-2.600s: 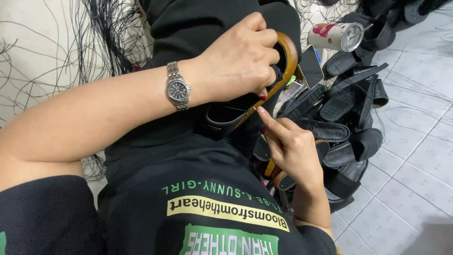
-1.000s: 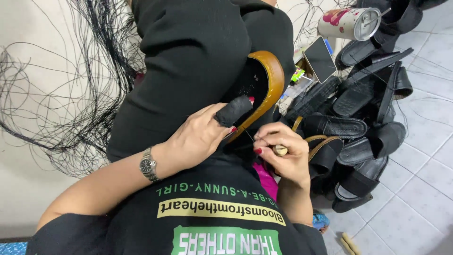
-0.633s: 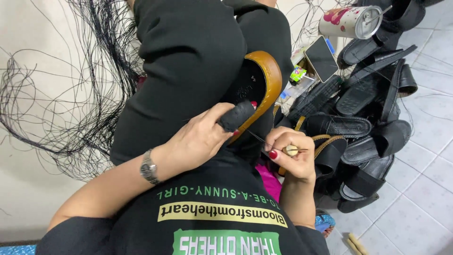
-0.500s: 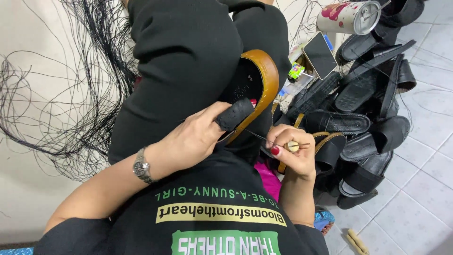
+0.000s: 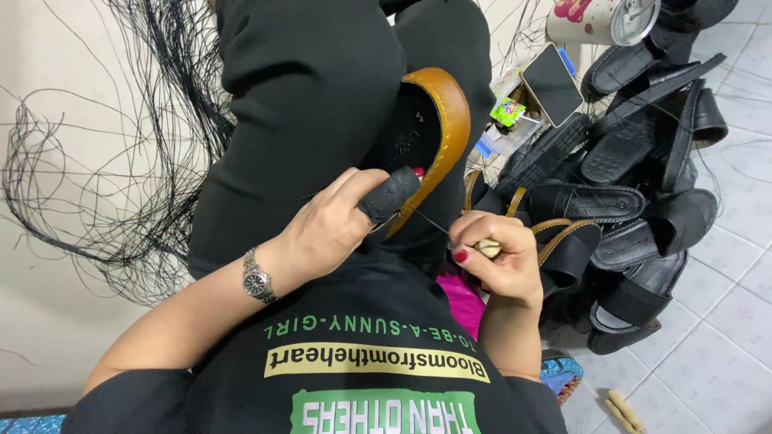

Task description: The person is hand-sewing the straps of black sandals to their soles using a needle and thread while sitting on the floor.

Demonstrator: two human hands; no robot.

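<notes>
A tan leather sandal sole (image 5: 445, 120) with a black inner side stands tilted between my knees, against my black trousers. My left hand (image 5: 334, 221) grips its lower edge, the forefinger covered by a black finger guard (image 5: 388, 195). My right hand (image 5: 494, 257) sits just right of the sole, closed around a pale wooden-handled awl (image 5: 486, 248). A thin dark needle or thread (image 5: 430, 223) runs from that hand to the sole's edge. A metal wristwatch (image 5: 258, 279) is on my left wrist.
A heap of black sandal straps and soles (image 5: 635, 193) lies on the white tiled floor at right. A phone (image 5: 553, 83), small packets and a printed tin can (image 5: 601, 18) are beyond it. Loose black threads (image 5: 96, 161) spread over the floor at left.
Earlier my left hand wrapped around the top of the sole; it has since shifted down to the lower edge. My right hand now holds the awl close beside the sole.
</notes>
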